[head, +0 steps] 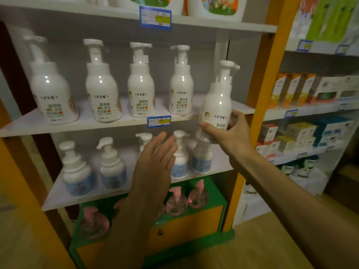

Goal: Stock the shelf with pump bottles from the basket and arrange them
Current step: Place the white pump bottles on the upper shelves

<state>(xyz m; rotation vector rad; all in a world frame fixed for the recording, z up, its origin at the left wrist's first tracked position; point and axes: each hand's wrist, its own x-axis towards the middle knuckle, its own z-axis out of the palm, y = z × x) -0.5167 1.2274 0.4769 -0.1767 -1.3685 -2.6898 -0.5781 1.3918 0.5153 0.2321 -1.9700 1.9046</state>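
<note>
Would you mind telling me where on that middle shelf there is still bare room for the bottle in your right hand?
The middle shelf is bare at its right end, between the fourth standing bottle and the orange upright, just behind the held bottle in the right hand. Leftward, four bottles stand in a row with only narrow gaps. The left hand is empty.

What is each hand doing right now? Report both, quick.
Left hand: open, fingers extended, holding nothing.
Right hand: closed on a white pump bottle.

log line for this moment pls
right hand: holds white pump bottle at right end of middle shelf | left hand: open, empty | shelf row: four bottles
</note>
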